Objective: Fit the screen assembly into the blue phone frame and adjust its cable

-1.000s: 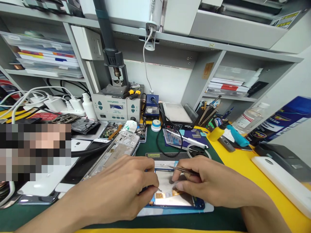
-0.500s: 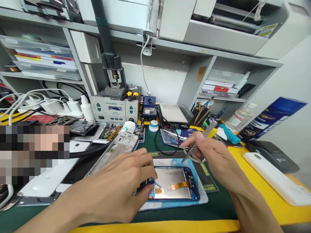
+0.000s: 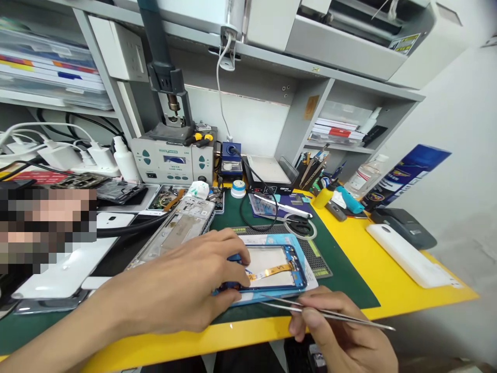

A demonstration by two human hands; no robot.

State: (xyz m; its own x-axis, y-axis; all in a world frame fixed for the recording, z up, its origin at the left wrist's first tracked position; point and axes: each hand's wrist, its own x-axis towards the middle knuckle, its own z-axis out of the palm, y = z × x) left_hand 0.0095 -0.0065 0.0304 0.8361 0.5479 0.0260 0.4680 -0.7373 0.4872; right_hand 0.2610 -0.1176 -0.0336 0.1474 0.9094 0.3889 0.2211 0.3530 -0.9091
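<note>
Blue-framed phone (image 3: 295,284), probably light with a fragile ribbon cable (image 3: 278,270), so edges only: my left fingers (image 3: 235,272) clasp one end, right fingers (image 3: 326,299) pinching splayed tweezers (image 3: 365,321).

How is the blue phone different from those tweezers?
The blue phone is broad and flat, while the tweezers are long and thin. The blue phone has blue edges and a pale middle; the tweezers are silvery. The blue phone lies on a blue-and-white pad with the left hand on it, but the tweezers are in the right hand, tips apart. Both have a hand on them.
</note>
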